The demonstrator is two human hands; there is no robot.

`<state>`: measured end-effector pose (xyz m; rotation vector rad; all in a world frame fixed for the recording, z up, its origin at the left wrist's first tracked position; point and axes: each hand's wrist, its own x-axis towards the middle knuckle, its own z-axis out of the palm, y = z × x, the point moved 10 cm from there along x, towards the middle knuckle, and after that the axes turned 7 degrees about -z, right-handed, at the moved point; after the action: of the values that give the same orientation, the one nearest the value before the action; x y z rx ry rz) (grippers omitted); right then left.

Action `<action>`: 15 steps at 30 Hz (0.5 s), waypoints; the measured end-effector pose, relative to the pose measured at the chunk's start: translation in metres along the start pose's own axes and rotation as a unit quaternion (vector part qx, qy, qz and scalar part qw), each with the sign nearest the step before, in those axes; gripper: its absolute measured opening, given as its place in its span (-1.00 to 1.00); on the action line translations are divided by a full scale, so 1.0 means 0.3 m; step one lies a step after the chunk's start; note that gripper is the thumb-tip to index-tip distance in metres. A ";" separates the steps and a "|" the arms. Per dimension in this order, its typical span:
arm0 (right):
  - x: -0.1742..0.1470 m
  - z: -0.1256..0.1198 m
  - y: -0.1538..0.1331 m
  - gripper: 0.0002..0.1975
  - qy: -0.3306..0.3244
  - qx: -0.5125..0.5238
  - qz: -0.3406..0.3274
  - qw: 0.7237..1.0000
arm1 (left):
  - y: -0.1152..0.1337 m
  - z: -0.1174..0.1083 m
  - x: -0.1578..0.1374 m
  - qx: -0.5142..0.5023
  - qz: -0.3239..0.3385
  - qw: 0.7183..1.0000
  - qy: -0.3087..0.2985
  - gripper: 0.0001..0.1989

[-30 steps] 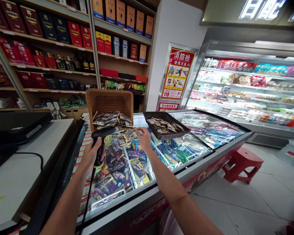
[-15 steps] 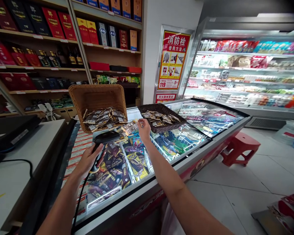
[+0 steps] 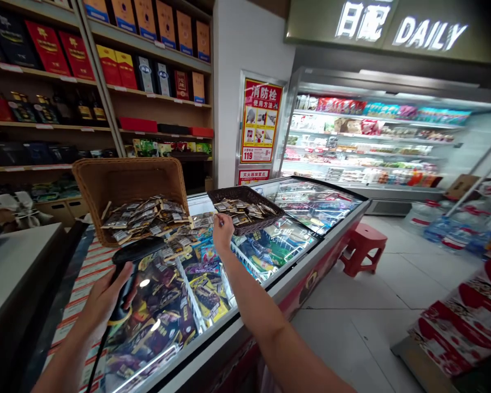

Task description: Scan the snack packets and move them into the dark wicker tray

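- left hand (image 3: 106, 297) wrapped round a black scanner (image 3: 137, 250), over the freezer's (image 3: 311, 257) left side
- right hand (image 3: 223, 226) pinching a little packet (image 3: 203, 220) between the baskets
- tan basket (image 3: 126, 180) tipped sideways, far left corner, packets (image 3: 147, 215) inside
- dark basket (image 3: 264, 222) near the far edge, packets too

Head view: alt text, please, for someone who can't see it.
The left hand grips a black scanner over a glass-topped freezer, while the right hand pinches a packet beside a dark basket of packets. A tan basket holding more is farther left. Behind are shelves of boxes and a lit chiller.
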<state>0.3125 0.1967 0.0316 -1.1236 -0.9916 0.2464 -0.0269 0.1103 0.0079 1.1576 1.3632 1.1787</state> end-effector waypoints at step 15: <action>0.067 0.073 -0.009 -0.65 -0.059 -0.228 -0.085 0.968 | 0.032 -0.051 0.002 -0.110 0.025 0.993 0.036 -0.34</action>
<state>0.3064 0.2218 0.0463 -1.4404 -1.2839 -0.0608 -0.0414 0.1104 0.0184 1.0061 1.2272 1.3813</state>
